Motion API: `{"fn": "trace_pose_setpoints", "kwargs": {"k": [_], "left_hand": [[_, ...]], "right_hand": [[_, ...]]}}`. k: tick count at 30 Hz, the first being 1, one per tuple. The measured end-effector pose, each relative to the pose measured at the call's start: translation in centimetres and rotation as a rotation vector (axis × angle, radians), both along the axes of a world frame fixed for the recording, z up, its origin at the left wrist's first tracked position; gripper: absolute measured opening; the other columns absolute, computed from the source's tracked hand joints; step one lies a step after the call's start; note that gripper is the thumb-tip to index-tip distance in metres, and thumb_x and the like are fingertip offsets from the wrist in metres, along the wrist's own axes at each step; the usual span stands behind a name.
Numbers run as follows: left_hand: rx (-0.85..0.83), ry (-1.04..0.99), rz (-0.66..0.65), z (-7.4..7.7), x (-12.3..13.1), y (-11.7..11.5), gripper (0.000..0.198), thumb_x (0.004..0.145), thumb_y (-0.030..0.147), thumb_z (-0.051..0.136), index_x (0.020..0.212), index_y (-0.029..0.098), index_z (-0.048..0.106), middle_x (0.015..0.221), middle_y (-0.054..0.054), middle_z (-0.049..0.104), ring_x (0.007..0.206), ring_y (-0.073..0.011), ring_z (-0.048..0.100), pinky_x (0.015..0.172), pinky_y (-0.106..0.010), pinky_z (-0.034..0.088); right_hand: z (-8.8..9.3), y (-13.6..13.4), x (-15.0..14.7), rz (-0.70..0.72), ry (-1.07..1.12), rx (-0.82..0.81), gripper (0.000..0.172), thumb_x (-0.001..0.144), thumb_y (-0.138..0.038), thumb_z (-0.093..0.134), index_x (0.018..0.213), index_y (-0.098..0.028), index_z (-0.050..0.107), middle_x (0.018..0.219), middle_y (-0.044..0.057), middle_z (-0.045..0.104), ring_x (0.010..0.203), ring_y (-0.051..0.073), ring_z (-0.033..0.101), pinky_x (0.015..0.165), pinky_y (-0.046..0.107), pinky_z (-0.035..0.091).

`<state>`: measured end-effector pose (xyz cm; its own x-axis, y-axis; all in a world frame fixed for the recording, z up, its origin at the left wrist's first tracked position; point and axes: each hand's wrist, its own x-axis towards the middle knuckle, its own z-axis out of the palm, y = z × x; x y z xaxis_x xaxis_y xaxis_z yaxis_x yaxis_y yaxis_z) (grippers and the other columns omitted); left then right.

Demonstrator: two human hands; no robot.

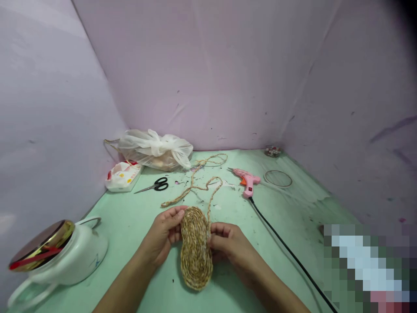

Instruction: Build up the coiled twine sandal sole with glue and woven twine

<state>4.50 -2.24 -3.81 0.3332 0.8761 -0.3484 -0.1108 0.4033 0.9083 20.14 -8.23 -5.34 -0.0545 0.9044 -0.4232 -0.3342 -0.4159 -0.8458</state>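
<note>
A sole-shaped coil of braided straw cord [196,252] is held up between my hands, just above the green table. My left hand [166,232] pinches its upper left edge, thumb in front. On the other side, my right hand [228,243] has thumb and fingers closed at the right edge, where the loose cord [210,204] meets the coil. From there the cord runs up and winds in loops across the table toward the back. Right of the cord lies a pink glue gun [248,179], its nozzle pointing to the upper left.
Black-handled scissors [156,184] lie left of the cord. Behind them are a tied plastic bag [156,150] and a white box [122,176]. A white pot [81,256] stands at front left. The glue gun's black cable [286,250] crosses the right side. Walls enclose the table.
</note>
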Motion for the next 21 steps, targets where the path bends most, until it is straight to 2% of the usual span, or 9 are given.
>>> {"fn": "trace_pose_setpoints", "kwargs": {"k": [4, 6, 8, 11, 14, 18, 21], "left_hand": [[-0.03, 0.007, 0.1, -0.3, 0.3, -0.1, 0.032, 0.059, 0.027, 0.073, 0.085, 0.01, 0.064, 0.074, -0.006, 0.068, 0.062, -0.0138, 0.061, 0.058, -0.024, 0.048], [-0.035, 0.01, 0.112, -0.5, 0.3, -0.2, 0.033, 0.059, 0.027, 0.073, 0.085, 0.009, 0.064, 0.072, -0.006, 0.068, 0.064, -0.0146, 0.061, 0.059, -0.024, 0.048], [-0.036, 0.01, 0.106, -0.6, 0.4, -0.3, 0.033, 0.058, 0.027, 0.074, 0.085, 0.009, 0.064, 0.07, -0.005, 0.067, 0.063, -0.0146, 0.061, 0.058, -0.025, 0.047], [-0.022, 0.018, 0.091, -0.8, 0.6, -0.6, 0.032, 0.058, 0.027, 0.074, 0.084, 0.01, 0.065, 0.069, -0.004, 0.066, 0.062, -0.0141, 0.059, 0.056, -0.024, 0.045], [-0.008, 0.017, 0.087, -0.8, 0.6, -0.6, 0.032, 0.058, 0.027, 0.074, 0.084, 0.01, 0.065, 0.07, -0.005, 0.066, 0.062, -0.0142, 0.059, 0.057, -0.025, 0.045], [-0.039, -0.094, 0.065, -0.8, 0.8, -0.7, 0.034, 0.059, 0.028, 0.074, 0.088, 0.011, 0.065, 0.077, -0.005, 0.066, 0.066, -0.0138, 0.059, 0.064, -0.027, 0.047], [0.02, -0.005, 0.07, -1.2, 1.4, -1.4, 0.04, 0.057, 0.027, 0.076, 0.093, 0.014, 0.063, 0.073, -0.001, 0.064, 0.062, -0.0118, 0.057, 0.061, -0.024, 0.045]], "right_hand": [[0.5, -0.1, 0.3, -0.003, -0.003, 0.038, 0.036, 0.058, -0.039, 0.067, 0.083, -0.013, 0.07, 0.067, 0.003, 0.063, 0.056, 0.012, 0.054, 0.054, 0.026, 0.043], [0.8, -0.1, 0.3, -0.061, -0.007, 0.051, 0.042, 0.062, -0.047, 0.066, 0.087, -0.014, 0.07, 0.073, 0.005, 0.065, 0.059, 0.014, 0.057, 0.057, 0.028, 0.045], [0.8, -0.1, 0.3, -0.079, -0.012, 0.05, 0.045, 0.06, -0.048, 0.068, 0.088, -0.014, 0.071, 0.071, 0.005, 0.066, 0.06, 0.015, 0.058, 0.058, 0.029, 0.046], [0.5, 0.0, 0.2, -0.059, -0.021, 0.051, 0.044, 0.059, -0.046, 0.071, 0.088, -0.013, 0.072, 0.061, 0.004, 0.064, 0.056, 0.015, 0.057, 0.055, 0.029, 0.045], [0.3, -0.1, 0.4, -0.06, 0.01, 0.063, 0.041, 0.061, -0.044, 0.071, 0.087, -0.012, 0.071, 0.061, 0.004, 0.065, 0.055, 0.014, 0.056, 0.055, 0.028, 0.045], [0.6, -0.5, 0.5, -0.008, 0.164, 0.102, 0.03, 0.063, -0.036, 0.073, 0.079, -0.011, 0.069, 0.063, 0.004, 0.064, 0.054, 0.011, 0.055, 0.056, 0.026, 0.045], [0.7, -0.7, 0.0, -0.006, 0.201, 0.104, 0.026, 0.061, -0.034, 0.075, 0.069, -0.011, 0.065, 0.061, 0.003, 0.063, 0.052, 0.01, 0.055, 0.054, 0.026, 0.045]]}}
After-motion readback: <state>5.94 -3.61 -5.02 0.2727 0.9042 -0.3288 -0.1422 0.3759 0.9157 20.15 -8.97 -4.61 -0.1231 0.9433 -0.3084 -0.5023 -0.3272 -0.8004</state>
